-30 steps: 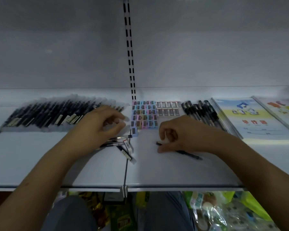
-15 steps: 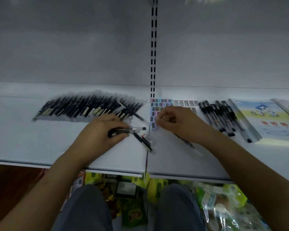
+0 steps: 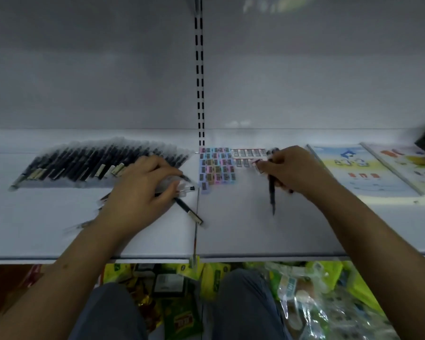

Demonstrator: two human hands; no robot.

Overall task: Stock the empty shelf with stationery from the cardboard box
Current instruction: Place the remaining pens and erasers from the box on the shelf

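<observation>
Both hands work low over the white shelf (image 3: 59, 229). Left hand (image 3: 142, 190) curls round a few loose pens (image 3: 185, 209), just in front of the long row of packaged black pens (image 3: 91, 163). Right hand (image 3: 295, 170) pinches one black pen (image 3: 271, 195), tip pointing toward the person, beside the coloured erasers (image 3: 216, 168). Workbooks (image 3: 358, 170) lie further right. Grey back panel behind; bagged goods below the shelf edge.

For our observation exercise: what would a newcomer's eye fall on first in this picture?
Two hands working mid-shelf: the left hand grips pens beside a long row of black pens, and the right hand holds a dark pen. Between them lies a bright grid of pastel erasers; colourful booklets lie far right.
</observation>
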